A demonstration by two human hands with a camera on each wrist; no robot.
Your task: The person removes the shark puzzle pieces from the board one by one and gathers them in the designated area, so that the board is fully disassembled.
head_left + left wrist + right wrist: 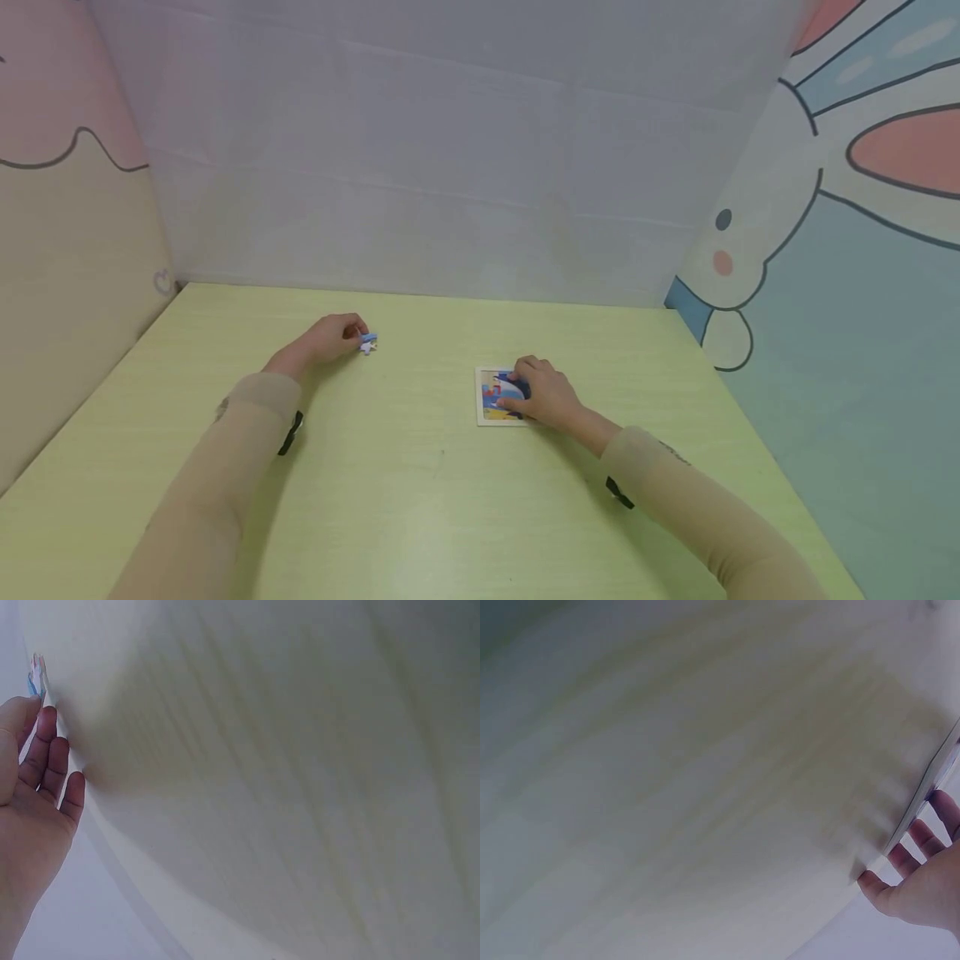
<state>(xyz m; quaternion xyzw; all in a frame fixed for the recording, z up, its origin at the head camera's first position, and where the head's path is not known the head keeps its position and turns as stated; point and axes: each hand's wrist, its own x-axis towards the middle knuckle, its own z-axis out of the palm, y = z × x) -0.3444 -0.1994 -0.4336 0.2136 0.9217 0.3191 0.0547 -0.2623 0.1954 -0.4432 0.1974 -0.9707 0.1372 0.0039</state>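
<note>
Toward the left rear of the table, the left hand point(333, 337) pinches a small jigsaw piece point(367, 347) in blue, white and a little yellow. In the left wrist view the piece point(37, 677) sticks up past the thumb and forefinger; whether it is one piece or more, I cannot tell. Right of centre lies a jigsaw puzzle board point(480, 398) with a white border and a blue, red and yellow picture. The right hand point(549, 395) rests over its right part, thumb and fingers spread on it. That part of the picture is hidden. In the right wrist view fingertips point(870, 882) touch down beside the board's edge point(922, 791).
Both things are on a pale yellow-green table point(405, 492). A whitish sheet point(435, 167) rises behind its far edge. Side walls stand close at left and right, the right one point(840, 333) painted with a cartoon rabbit.
</note>
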